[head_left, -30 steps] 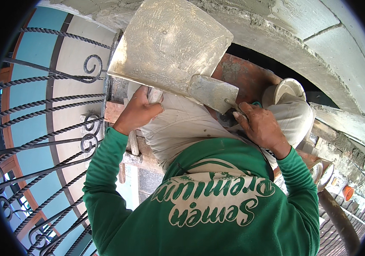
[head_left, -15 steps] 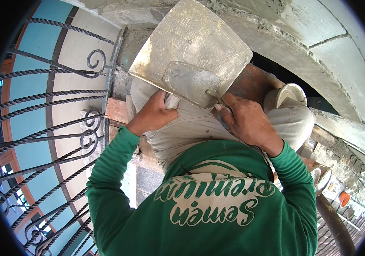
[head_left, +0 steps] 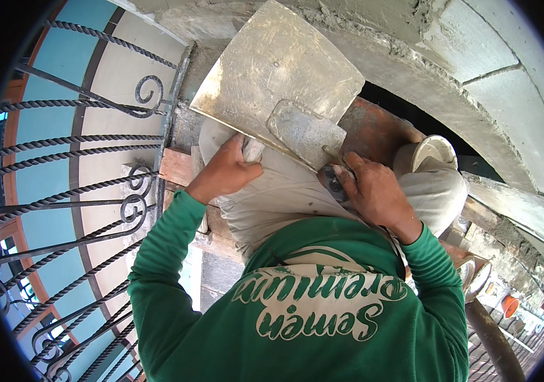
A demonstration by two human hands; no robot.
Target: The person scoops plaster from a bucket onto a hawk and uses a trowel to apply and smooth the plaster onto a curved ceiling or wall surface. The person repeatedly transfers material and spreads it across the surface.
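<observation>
My left hand [head_left: 224, 169] is closed round the pale handle under a square, mortar-streaked metal hawk [head_left: 265, 63], which is tilted above my lap. My right hand [head_left: 374, 191] grips the dark handle of a trowel [head_left: 307, 132], whose rectangular grey blade lies over the hawk's lower right part; whether the two touch is hard to tell. My pale trousers [head_left: 265, 178] show beneath both tools.
A black twisted-iron railing [head_left: 74, 140] runs down the left. A curved rendered concrete edge [head_left: 463, 108] arches across the top right, above a dark gap. A rusty board [head_left: 374, 121], a pale round container [head_left: 431, 146], wooden planks [head_left: 176, 165] and an orange bucket [head_left: 510, 307] surround me.
The hawk has shifted right since a second ago. The trowel swept left over the hawk by half a second ago and has since moved slightly back to the right.
</observation>
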